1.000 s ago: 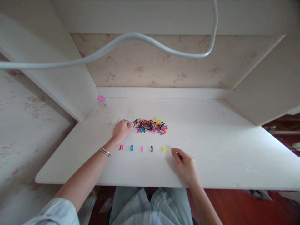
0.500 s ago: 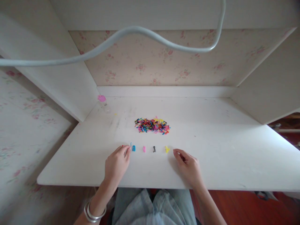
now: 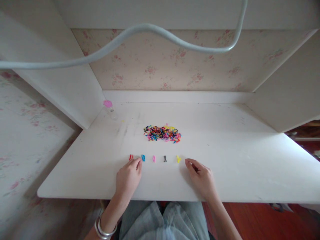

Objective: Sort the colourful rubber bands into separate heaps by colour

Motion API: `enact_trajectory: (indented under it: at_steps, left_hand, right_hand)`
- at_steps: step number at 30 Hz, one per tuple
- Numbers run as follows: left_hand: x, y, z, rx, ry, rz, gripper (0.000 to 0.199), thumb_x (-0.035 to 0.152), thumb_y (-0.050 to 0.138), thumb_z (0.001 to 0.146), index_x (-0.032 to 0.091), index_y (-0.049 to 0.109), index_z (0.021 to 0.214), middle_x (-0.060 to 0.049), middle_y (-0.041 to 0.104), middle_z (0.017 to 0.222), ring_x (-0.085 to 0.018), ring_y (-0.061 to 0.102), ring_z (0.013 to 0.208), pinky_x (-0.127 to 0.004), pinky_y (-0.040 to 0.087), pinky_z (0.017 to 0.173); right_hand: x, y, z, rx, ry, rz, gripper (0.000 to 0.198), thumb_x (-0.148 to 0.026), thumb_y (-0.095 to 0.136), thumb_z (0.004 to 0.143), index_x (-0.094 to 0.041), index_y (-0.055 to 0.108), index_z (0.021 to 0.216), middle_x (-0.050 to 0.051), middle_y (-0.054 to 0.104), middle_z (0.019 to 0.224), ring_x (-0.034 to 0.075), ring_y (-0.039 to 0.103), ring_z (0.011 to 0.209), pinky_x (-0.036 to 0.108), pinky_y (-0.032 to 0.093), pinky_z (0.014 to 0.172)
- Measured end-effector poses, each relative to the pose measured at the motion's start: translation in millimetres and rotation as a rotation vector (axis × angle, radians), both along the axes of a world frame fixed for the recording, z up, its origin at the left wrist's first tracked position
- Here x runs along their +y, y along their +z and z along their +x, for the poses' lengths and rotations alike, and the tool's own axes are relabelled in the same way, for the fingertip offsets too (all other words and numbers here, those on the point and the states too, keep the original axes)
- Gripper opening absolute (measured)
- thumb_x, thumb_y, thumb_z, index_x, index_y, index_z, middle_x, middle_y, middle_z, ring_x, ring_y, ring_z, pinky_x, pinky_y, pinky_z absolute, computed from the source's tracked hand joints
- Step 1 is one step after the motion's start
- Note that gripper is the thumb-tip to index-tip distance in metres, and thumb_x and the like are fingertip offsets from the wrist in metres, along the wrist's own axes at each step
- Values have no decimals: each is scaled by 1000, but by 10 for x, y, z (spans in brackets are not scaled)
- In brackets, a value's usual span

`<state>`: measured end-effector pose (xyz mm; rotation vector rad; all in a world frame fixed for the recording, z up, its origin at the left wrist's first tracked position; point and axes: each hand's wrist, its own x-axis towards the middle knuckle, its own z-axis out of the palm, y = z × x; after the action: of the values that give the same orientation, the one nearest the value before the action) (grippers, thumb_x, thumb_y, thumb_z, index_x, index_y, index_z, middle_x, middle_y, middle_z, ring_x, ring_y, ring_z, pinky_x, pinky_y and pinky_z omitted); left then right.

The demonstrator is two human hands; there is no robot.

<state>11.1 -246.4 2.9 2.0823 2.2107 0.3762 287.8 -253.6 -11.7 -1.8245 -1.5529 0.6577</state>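
My left hand (image 3: 129, 172) is closed in a pinch, its fingertips against the small blue rubber bands (image 3: 143, 157); the band between the fingers blends with that group. Just beyond its knuckles lie red rubber bands (image 3: 131, 157), partly covered by the hand. To the right, in a row, are pink (image 3: 154, 159), black (image 3: 165, 159) and yellow rubber bands (image 3: 178, 159). My right hand (image 3: 201, 175) rests on the table beside the yellow ones, thumb and forefinger pressed together, with nothing showing between them. Behind the row lies a mixed heap of coloured rubber bands (image 3: 162, 133).
A clear container with a pink lid (image 3: 108, 104) is at the back left of the white table (image 3: 232, 160). One yellow bit (image 3: 122, 121) lies near it. A white cable or tube (image 3: 147, 28) crosses the upper view. White side panels border the table.
My left hand has moved slightly right and toward me, bringing the blue rubber band down to the blue group. More of the red bands shows. The right hand stays put.
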Motion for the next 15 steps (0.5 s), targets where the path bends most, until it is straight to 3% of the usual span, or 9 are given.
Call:
enact_trajectory:
  at_steps: [15]
  left_hand:
    - [-30, -120, -81, -83, -79, 125, 25, 34, 46, 90, 25, 68, 98, 2, 72, 100, -15, 69, 82, -24, 50, 72]
  right_hand:
    - [2, -7, -5, 10, -15, 1, 39, -53, 47, 88, -23, 72, 95, 1, 66, 69, 14, 57, 58, 23, 42, 61]
